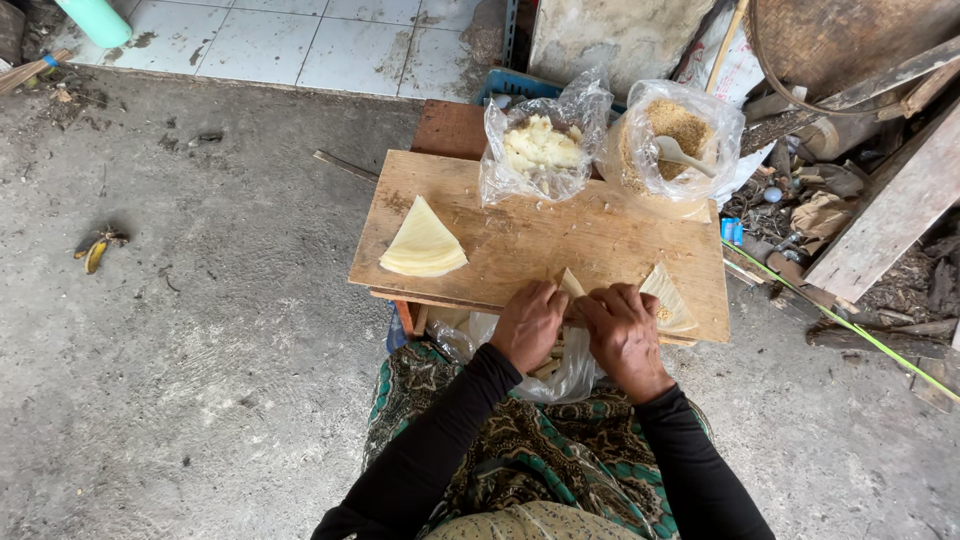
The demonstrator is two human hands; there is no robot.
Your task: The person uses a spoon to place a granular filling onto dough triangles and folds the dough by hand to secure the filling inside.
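- Head view: I am holding a small pale triangular wrapper (571,284) between both hands at the near edge of the wooden board (520,240); only its pointed tip is showing above my fingers.
- My left hand (528,325) is curling closed around the wrapper's left side, knuckles up, fingers tucked under.
- My right hand (624,335) is pressing in from the other side, fingers bent tight on the same piece, so the two hands are touching each other around it.
- Just to the right of my right hand, a second triangular wrapper (668,298) is lying flat on the board, with brown crumbs on it.
- Well off to the left of my left hand, a stack of pale triangular sheets (422,244) is resting on the board.
- Beyond my hands, at the far edge, a clear bag of pale mash (541,146) is standing beside a clear bag of brown crumbs (672,128) with a white spoon (682,156) in it.
- Under my wrists, a crumpled clear plastic bag (560,370) is lying in my lap.
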